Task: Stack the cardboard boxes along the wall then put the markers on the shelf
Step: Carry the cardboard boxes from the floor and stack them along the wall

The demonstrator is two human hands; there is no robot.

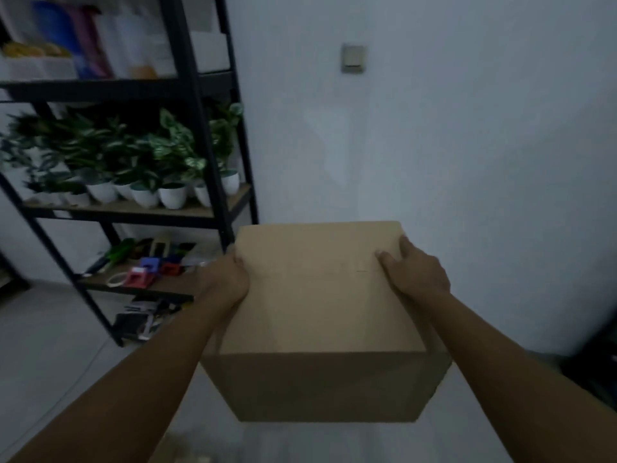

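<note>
A plain brown cardboard box (320, 315) hangs in the air in front of me, closed on top, close to the white wall (434, 145). My left hand (230, 279) grips its left side with the thumb on the top face. My right hand (417, 272) holds the right side, fingers spread over the top edge. A black metal shelf (200, 128) stands to the left. Its lower board (167, 285) carries small coloured items and pen-like things, too blurred to name. A bit of another brown cardboard piece (180, 449) shows at the bottom edge.
The middle shelf board holds several potted plants in white pots (173, 195). The top board carries folders and boxes (83, 45). Dark items lie on the floor under the shelf (140, 322). A wall switch (353, 58) sits above. A dark object (597, 362) is at right.
</note>
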